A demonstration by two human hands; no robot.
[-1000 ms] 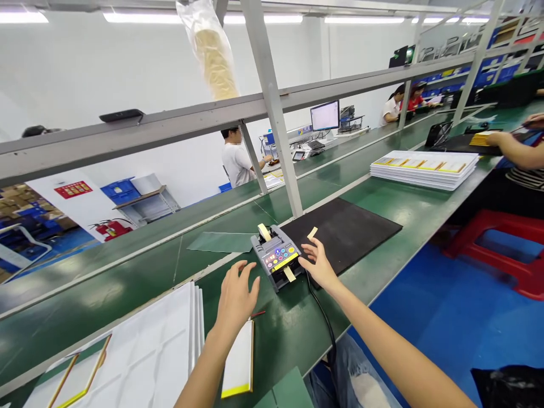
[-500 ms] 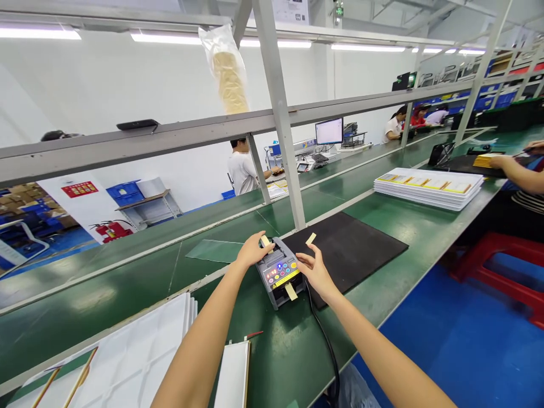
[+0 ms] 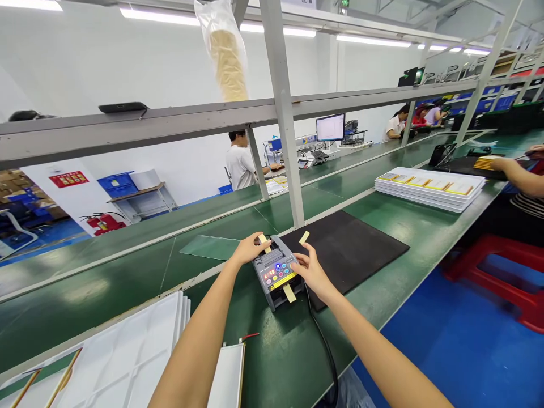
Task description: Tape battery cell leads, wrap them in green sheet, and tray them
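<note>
A grey electric tape dispenser with a lit display and coloured buttons stands on the green bench. At its back, my left hand curls its fingers around the yellowish tape roll. A short strip of tape clings to a raised fingertip of my right hand. The right thumb rests at the right edge of the button panel, and its other fingers lie along the machine's side. Out of the front slot sticks another tape end, touched by neither hand.
A black mat lies right of the dispenser, whose black cable runs to the bench edge. White trays and a flat white panel with a red wire are at left front. Stacked trays stand near a co-worker's arm.
The camera view has shifted slightly. My left hand stays at the tape roll; my right hand stays beside the panel with the tape strip on its fingertip.
</note>
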